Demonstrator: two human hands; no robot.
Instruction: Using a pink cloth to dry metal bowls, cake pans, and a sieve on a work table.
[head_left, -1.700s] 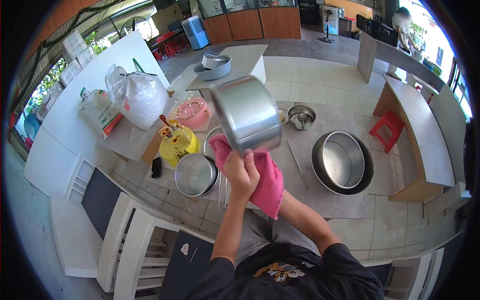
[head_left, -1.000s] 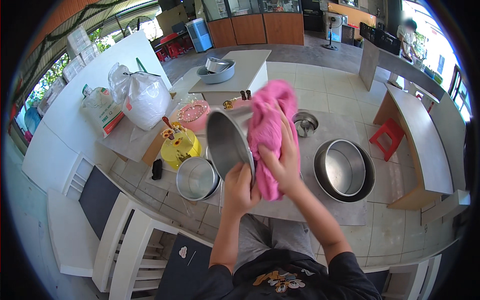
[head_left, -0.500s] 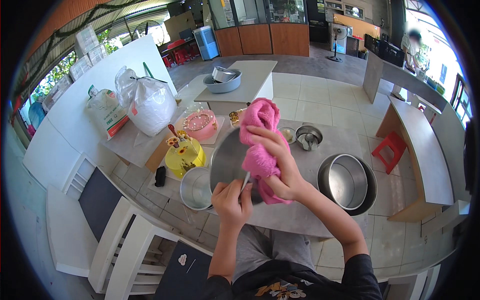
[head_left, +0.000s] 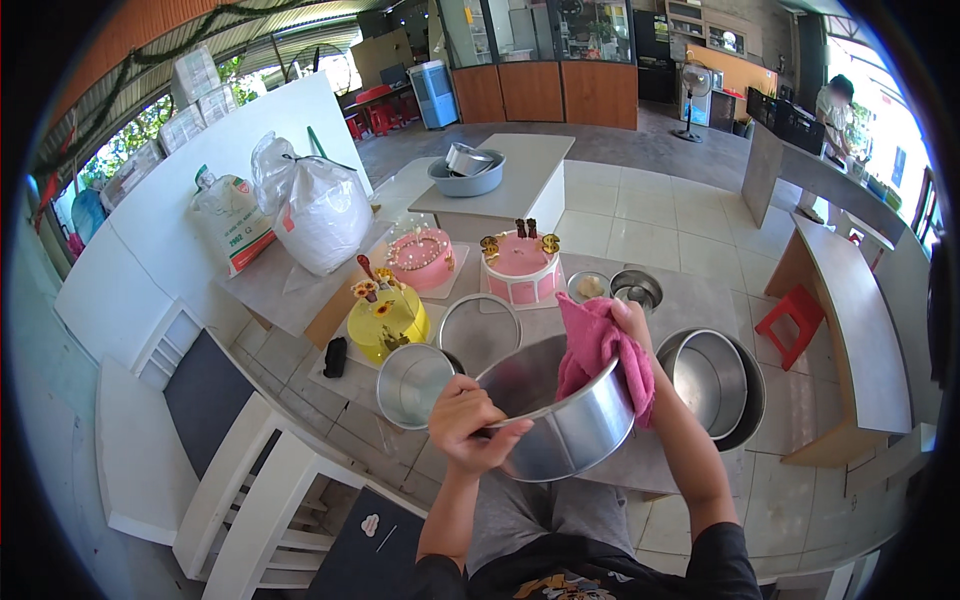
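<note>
A large round metal cake pan [head_left: 570,445] is held tilted above the near edge of the table, its inside partly showing. My left hand [head_left: 465,422] is closed on the pan's left rim, thumb on the outside. My right hand [head_left: 636,325] grips a pink cloth [head_left: 590,345], which drapes over the pan's right rim, both inside and outside. Just left of the pan stands a smaller round metal pan [head_left: 408,390]. Behind it lies a round, rimmed metal piece [head_left: 482,330]; whether it is a sieve or a pan I cannot tell.
Nested round pans [head_left: 705,380] stand at right, small metal tins [head_left: 637,284] farther back. A yellow cake [head_left: 385,325] and two pink cakes [head_left: 522,270] sit at the far left and centre. Behind are plastic bags [head_left: 320,215] and a grey basin [head_left: 468,185]. A person [head_left: 832,120] stands far right.
The pan has come down and turned, showing its outer wall and rim. My right hand and the cloth moved right and lower, uncovering the white-trimmed pink cake and the round rimmed piece.
</note>
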